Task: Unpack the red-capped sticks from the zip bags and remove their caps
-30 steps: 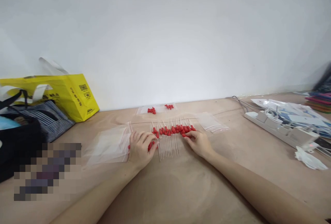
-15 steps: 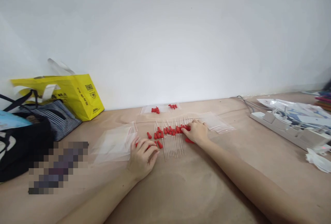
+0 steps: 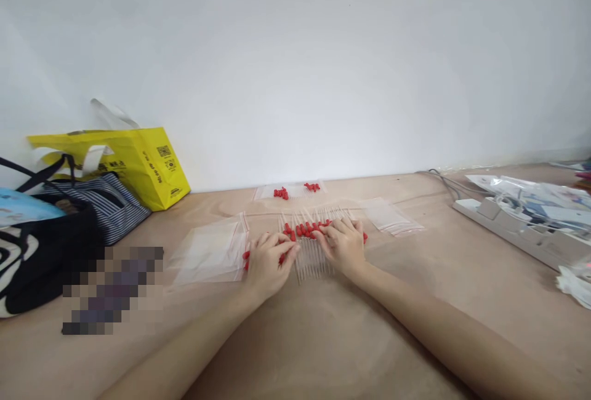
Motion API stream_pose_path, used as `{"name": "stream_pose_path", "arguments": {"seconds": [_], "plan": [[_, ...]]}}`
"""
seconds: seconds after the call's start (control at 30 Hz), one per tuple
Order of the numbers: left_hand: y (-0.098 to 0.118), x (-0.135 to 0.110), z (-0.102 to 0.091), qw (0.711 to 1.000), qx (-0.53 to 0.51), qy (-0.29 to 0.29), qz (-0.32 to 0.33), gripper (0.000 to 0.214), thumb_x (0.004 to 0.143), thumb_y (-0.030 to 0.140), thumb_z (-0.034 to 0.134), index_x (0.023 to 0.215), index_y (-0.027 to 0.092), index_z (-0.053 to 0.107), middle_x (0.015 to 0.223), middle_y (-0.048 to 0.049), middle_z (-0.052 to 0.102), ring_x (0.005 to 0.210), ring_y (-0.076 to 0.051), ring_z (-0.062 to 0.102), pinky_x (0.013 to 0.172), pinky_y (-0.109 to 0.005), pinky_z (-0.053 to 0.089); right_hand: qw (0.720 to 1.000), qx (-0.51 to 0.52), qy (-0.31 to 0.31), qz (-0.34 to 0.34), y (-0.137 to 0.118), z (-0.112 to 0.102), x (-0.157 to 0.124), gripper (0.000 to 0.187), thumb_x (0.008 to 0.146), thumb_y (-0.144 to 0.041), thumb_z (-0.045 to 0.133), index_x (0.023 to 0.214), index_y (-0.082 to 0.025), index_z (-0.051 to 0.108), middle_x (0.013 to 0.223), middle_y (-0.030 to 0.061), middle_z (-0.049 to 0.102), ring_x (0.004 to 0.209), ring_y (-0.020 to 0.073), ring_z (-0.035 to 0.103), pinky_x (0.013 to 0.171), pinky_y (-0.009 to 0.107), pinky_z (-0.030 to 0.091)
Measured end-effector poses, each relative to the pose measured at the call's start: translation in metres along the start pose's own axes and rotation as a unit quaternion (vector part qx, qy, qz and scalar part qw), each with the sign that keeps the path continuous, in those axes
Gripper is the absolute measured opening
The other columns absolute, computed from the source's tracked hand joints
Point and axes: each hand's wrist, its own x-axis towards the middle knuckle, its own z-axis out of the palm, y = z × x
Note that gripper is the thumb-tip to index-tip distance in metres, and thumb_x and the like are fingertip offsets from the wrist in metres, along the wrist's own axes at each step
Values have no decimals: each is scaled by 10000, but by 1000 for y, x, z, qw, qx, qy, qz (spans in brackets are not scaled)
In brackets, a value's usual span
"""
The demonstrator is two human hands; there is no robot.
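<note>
At left, QR-coded yellow bag [image 3: 154, 181], hands [image 3: 344, 246] among red bulbs [image 3: 307, 229]

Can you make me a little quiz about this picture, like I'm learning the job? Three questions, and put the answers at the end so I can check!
1. Pick one: what colour are the small pieces lying between the left hand and the right hand?
A) blue
B) red
C) green

2. True or false: the right hand is holding the yellow bag.

3. Fill the gap: there are ____ little clumps of pieces close to the wall.

Key:
1. B, red.
2. False: the right hand is at the row of small pieces.
3. two
</note>
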Motion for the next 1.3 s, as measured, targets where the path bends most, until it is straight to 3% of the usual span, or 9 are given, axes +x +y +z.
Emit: {"name": "stream_pose_path", "arguments": {"seconds": [0.1, 0.23, 0.43, 0.53, 0.8, 0.97, 1.1, 1.17, 1.3], "plan": [[6, 13, 14, 991, -94, -45, -88, 298, 833, 335, 396, 721, 206, 640, 809, -24, 633, 799, -184, 536, 701, -319, 368, 996, 64, 32, -60, -13, -1, -8, 206, 810, -333, 500, 719, -199, 627, 623, 0, 580, 638, 124, 438, 670, 304, 212], [11, 21, 23, 980, -151, -39, -127, 288, 838, 299, 364, 688, 175, 577, 704, -16, 616, 699, -158, 548, 621, -274, 375, 986, 108, -1, -125, -15, -3, -9, 186, 797, -352, 518, 822, -210, 636, 671, 6, 588, 657, 128, 438, 669, 296, 224], [3, 9, -6, 997, 71, -13, -7, 234, 824, 295, 415, 663, 184, 544, 682, -14, 616, 687, -187, 517, 681, -351, 290, 990, 102, -84, -49, 7, -15, -2, 225, 837, -330, 437, 795, -209, 622, 759, 24, 608, 731, 136, 476, 711, 294, 239], [-5, -3, -15, 993, 96, 22, 63, 176, 804, 286, 468, 690, 198, 568, 714, -8, 637, 720, -182, 527, 721, -362, 265, 981, 88, -166, -51, 26, -24, -4, 210, 795, -364, 485, 746, -197, 601, 744, 19, 607, 736, 139, 485, 723, 294, 244], [-13, -18, -8, 990, 88, 68, 82, 140, 782, 277, 507, 694, 202, 585, 694, 2, 643, 721, -173, 537, 724, -356, 260, 889, 162, -413, -113, 56, -49, 8, 381, 606, -549, 626, 779, -210, 613, 681, -20, 581, 668, 127, 500, 654, 240, 320], [-14, -22, -8, 991, 80, 64, 89, 148, 787, 266, 493, 692, 200, 586, 685, -3, 642, 716, -170, 535, 739, -354, 266, 810, 240, -533, -50, 66, -51, 7, 387, 454, -478, 735, 731, -223, 648, 502, -83, 492, 467, 66, 425, 457, 181, 265], [-15, -23, -7, 991, 76, 67, 89, 138, 781, 268, 504, 689, 204, 585, 680, 4, 643, 709, -167, 537, 747, -356, 264, 762, 294, -577, 4, 69, -52, 4, 268, 469, -404, 740, 635, -216, 646, 471, -90, 489, 419, 48, 409, 407, 165, 247], [-14, -22, -7, 991, 77, 68, 91, 140, 782, 271, 503, 691, 206, 586, 680, 4, 643, 707, -167, 537, 750, -359, 264, 767, 291, -572, 8, 67, -55, 6, 196, 508, -371, 721, 603, -218, 643, 489, -82, 527, 436, 53, 444, 412, 161, 264], [-14, -20, -7, 990, 83, 69, 94, 122, 774, 264, 511, 696, 213, 589, 696, 5, 645, 725, -170, 539, 757, -364, 262, 814, 237, -530, -7, 58, -64, 10, 49, 563, -241, 662, 610, -233, 649, 544, -71, 579, 487, 70, 508, 432, 161, 295]]}}
